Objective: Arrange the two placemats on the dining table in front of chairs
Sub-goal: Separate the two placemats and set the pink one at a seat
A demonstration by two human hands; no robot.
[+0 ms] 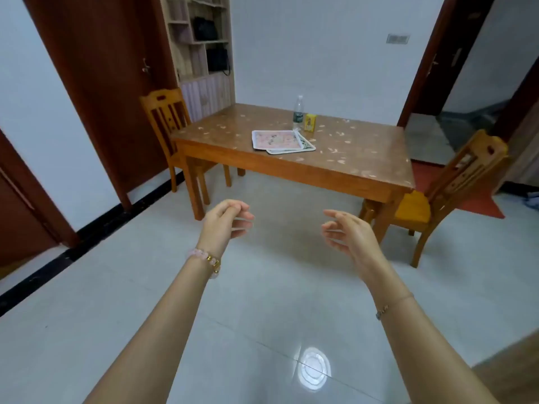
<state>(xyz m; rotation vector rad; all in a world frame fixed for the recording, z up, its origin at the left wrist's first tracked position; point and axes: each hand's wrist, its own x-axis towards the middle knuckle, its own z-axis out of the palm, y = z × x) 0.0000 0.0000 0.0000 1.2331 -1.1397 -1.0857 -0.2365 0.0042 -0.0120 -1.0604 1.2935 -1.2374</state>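
Observation:
Two placemats lie stacked near the middle of the wooden dining table (364, 158). The pink placemat (277, 139) is on top, and the second placemat (303, 148) sticks out from under it at the right. One wooden chair (166, 118) stands at the table's left end, another chair (443, 188) at its right end. My left hand (226, 221) and my right hand (348, 230) are held out over the floor, well short of the table. Both hold nothing, fingers loosely curled and apart.
A clear water bottle (298, 112) and a small yellow box (310, 122) stand just behind the placemats. A shelf unit (201, 53) stands against the back wall behind the left chair. Dark doors flank the room. Glossy tiled floor (262, 316) lies between me and the table.

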